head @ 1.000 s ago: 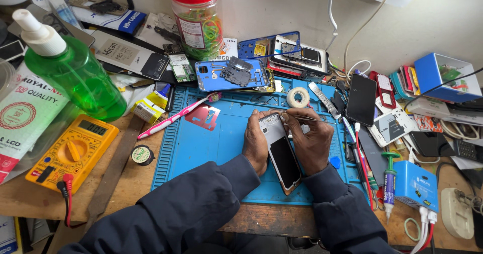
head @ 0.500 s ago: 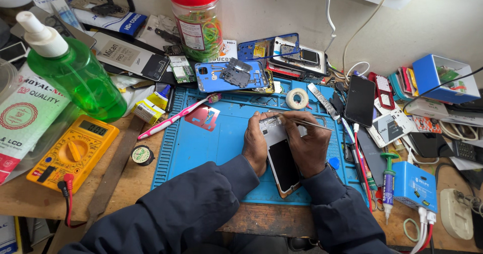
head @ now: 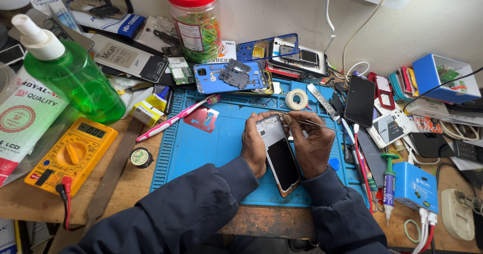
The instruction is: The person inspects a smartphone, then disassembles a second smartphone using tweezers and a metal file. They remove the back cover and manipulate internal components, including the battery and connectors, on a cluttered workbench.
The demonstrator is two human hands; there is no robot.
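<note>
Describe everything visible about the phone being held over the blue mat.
The phone is a slim slab with a dark, glossy lower part and a pale upper section where inner parts seem exposed; details there are too small to tell. It lies tilted, top toward the wall, lower end near the mat's front edge. The left hand grips its left side; the right hand rests along its right side, holding thin metal tweezers near its top edge.

On the blue mat [head: 211, 148] covering the counter [head: 126, 193], the left hand [head: 254, 146] steadies a smartphone [head: 279, 156] along its edge, while the right hand [head: 312, 143] pinches thin tweezers [head: 307, 122] over the phone's opened top end. A roll of tape [head: 296, 99] lies just beyond, a pink toothbrush [head: 173, 119] to the left, and a yellow multimeter [head: 70, 156] sits well apart.
</note>
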